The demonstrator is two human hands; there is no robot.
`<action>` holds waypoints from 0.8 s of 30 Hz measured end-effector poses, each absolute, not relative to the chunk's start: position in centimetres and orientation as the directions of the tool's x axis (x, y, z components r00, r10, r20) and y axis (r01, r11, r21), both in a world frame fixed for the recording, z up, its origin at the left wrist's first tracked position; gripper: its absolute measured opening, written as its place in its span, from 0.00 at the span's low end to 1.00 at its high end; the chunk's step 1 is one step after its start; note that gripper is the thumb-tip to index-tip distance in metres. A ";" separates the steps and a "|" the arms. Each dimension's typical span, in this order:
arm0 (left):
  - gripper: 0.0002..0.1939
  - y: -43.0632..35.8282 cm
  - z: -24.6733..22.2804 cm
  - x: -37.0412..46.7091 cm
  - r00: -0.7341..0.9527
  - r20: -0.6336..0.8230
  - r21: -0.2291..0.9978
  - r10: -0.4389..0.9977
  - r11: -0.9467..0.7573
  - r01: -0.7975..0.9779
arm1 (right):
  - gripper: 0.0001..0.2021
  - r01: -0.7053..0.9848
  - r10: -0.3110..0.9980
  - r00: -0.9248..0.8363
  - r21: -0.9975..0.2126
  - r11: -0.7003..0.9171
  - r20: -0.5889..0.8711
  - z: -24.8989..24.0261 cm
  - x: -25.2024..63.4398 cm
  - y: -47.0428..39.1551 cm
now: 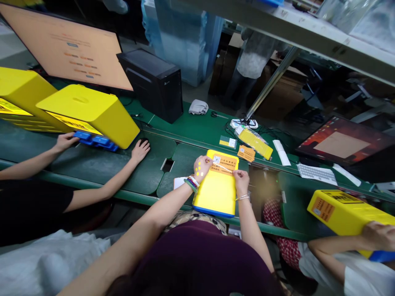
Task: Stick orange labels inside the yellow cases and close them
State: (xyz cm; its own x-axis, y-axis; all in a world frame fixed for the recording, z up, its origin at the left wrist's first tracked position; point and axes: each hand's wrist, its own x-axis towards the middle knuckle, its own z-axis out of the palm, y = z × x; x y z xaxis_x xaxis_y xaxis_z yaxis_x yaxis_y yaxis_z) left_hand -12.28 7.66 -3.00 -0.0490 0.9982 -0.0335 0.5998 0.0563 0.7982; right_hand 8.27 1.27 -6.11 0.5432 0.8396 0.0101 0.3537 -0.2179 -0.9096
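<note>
A yellow box with a blue lower edge (217,193) lies flat on the green worktable (197,127) in front of me. My left hand (202,167) rests on its upper left part, with small yellow dot stickers on the back of the hand and bead bracelets at the wrist. My right hand (241,179) is on the upper right part. Between both hands I pinch a thin pale strip (224,167) stretched across the orange label (224,165) near the top of the box.
A person at the left has hands at a mouse (143,143) and a blue part (95,141) under a big yellow box (89,113). Another person at the right holds a yellow box (348,216). Behind stand monitors (68,49), a black computer tower (152,82), scissors and bagged yellow parts (255,142).
</note>
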 end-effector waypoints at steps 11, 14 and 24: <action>0.16 6.5 -1.9 -12.5 0.102 0.108 0.487 0.989 -0.142 0.862 | 0.13 0.591 0.839 0.536 -0.753 -0.289 0.098 -4.6 7.7 -0.4; 0.25 5.4 -2.1 -10.4 0.449 0.203 0.390 0.870 -0.493 0.778 | 0.16 0.624 0.846 0.508 -0.745 -0.234 0.159 -4.7 7.6 -1.4; 0.34 5.7 -2.8 -7.2 0.582 0.109 0.408 0.806 -0.570 0.713 | 0.25 0.527 0.852 0.513 -0.821 -0.219 0.102 -6.7 9.4 -2.6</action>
State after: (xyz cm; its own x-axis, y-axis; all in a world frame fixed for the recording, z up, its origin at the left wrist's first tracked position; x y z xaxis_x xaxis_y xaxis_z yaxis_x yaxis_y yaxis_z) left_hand -7.18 5.74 -2.83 0.5825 0.8055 0.1087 0.7127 -0.5704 0.4083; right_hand 9.43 -2.58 -6.71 0.5130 0.8523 0.1021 0.5268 -0.2187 -0.8213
